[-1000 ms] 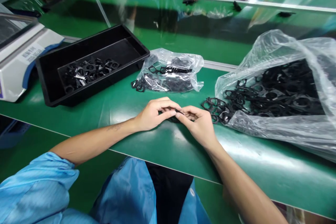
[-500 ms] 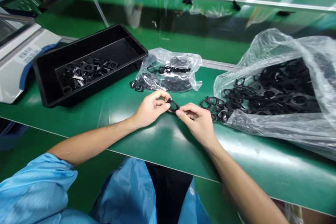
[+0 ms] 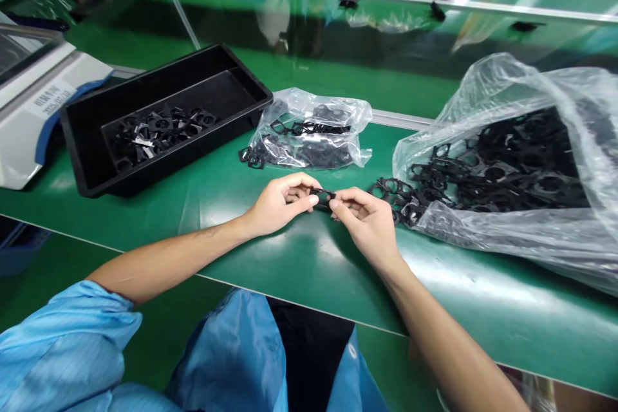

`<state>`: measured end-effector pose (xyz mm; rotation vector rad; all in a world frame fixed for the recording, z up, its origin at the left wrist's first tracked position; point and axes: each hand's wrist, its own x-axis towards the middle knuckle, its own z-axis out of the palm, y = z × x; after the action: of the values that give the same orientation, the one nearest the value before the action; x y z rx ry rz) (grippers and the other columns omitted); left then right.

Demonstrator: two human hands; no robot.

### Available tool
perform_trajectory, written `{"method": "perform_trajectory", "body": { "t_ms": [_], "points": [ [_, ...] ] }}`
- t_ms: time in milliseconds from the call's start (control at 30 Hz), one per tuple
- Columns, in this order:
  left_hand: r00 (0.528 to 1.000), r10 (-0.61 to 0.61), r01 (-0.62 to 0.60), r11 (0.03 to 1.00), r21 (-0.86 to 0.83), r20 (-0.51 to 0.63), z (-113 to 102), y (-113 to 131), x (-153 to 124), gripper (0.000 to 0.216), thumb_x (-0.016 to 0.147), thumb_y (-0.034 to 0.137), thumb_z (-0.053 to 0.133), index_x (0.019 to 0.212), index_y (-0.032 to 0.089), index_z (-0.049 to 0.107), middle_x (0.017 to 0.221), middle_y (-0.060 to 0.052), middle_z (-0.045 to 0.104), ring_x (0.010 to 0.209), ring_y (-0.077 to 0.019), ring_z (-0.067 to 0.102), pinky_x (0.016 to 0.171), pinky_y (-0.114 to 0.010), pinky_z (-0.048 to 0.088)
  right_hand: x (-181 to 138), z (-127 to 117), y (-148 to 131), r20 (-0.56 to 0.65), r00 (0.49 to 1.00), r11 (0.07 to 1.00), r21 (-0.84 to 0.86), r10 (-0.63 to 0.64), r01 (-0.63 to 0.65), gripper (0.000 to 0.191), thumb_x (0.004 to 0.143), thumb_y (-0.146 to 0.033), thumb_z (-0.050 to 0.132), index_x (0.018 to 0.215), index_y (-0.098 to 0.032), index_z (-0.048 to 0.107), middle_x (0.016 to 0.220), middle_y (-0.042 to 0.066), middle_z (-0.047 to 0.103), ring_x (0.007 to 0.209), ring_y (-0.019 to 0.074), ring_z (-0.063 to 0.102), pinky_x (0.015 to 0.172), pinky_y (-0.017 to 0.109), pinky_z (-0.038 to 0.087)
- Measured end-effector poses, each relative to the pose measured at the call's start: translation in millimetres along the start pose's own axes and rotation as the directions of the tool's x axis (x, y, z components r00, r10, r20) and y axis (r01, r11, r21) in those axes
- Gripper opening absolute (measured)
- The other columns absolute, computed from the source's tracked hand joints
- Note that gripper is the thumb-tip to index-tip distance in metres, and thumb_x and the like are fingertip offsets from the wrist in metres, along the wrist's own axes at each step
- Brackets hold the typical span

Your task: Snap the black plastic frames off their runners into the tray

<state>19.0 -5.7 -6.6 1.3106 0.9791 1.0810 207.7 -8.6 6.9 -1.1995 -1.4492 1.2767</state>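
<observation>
- Head view, looking down at my own two hands over the green bench mat (image 3: 299, 264).
- The small black frame (image 3: 322, 198) sits between my hands, just above the mat and in front of my chest, with its open hole towards the middle.
- Its long axis runs nearly straight across my view, from left to right, tilted only slightly. Neither hand is clearly nearer; each has one end.
- My left hand (image 3: 282, 203) comes in from the left, palm turned inward, with the thumb and fingers pinched together on the frame's left end.
- My right hand (image 3: 367, 222) comes in from the lower right, its fingers curled and closed on the right end. Exactly which fingertips bear on the frame is partly hidden.
- My left forearm (image 3: 168, 257) lies low across the bench edge, and my right forearm (image 3: 447, 328) rises from the lower right; both wrists bend in towards the frame.
- Just right of my right hand, loose frames (image 3: 396, 196) spill from the mouth of a large clear bag (image 3: 512, 87).
- Ahead of my hands lies a small clear bag (image 3: 302, 106) of the same parts, and to its left a black tray (image 3: 145, 76) holds more.
- A white machine (image 3: 33, 93) stands at the far left, and my blue sleeve (image 3: 72, 341) shows at the bottom.
</observation>
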Motion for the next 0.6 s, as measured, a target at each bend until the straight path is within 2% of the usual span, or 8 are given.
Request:
{"method": "perform_trajectory", "body": {
  "t_ms": [267, 467, 600],
  "points": [
    [1.0, -0.016, 0.016, 1.0, -0.011, -0.008, 0.9, -1.6, -0.4, 0.026, 0.081, 0.036, 0.077, 0.091, 0.014, 0.067, 0.077, -0.002, 0.069, 0.064, -0.0107, 0.066, 0.063, -0.023, 0.055, -0.5, 0.2, -2.7, 0.0, 1.0, 1.0, -0.022, 0.0, 0.0, 0.026, 0.08, -0.043, 0.074, 0.077, -0.018, 0.067, 0.07, 0.0, 0.062, 0.06, 0.0124, 0.056, 0.058, 0.026, 0.048],
    [0.999, -0.05, 0.05, 0.999, -0.007, -0.007, 1.1, -0.9, -1.1, 0.027, 0.079, 0.035, 0.078, 0.092, 0.014, 0.067, 0.074, -0.001, 0.067, 0.063, -0.0104, 0.065, 0.062, -0.021, 0.053, -0.7, 0.2, -3.5, -0.006, 1.0, 1.0, -0.022, 0.008, -0.008, 0.026, 0.08, -0.043, 0.074, 0.077, -0.018, 0.067, 0.069, 0.0, 0.062, 0.059, 0.0123, 0.056, 0.058, 0.026, 0.048],
    [0.997, -0.073, 0.073, 0.997, 0.002, 0.014, 1.1, 1.1, -1.0, 0.028, 0.077, 0.035, 0.079, 0.091, 0.014, 0.066, 0.081, -0.002, 0.069, 0.064, -0.0104, 0.066, 0.063, -0.021, 0.054, -1.0, 0.4, -3.8, -0.005, 1.0, 1.0, -0.027, 0.008, -0.008, 0.029, 0.08, -0.047, 0.074, 0.078, -0.018, 0.067, 0.068, 0.0, 0.061, 0.059, 0.0126, 0.055, 0.058, 0.026, 0.048]
  ]
}}
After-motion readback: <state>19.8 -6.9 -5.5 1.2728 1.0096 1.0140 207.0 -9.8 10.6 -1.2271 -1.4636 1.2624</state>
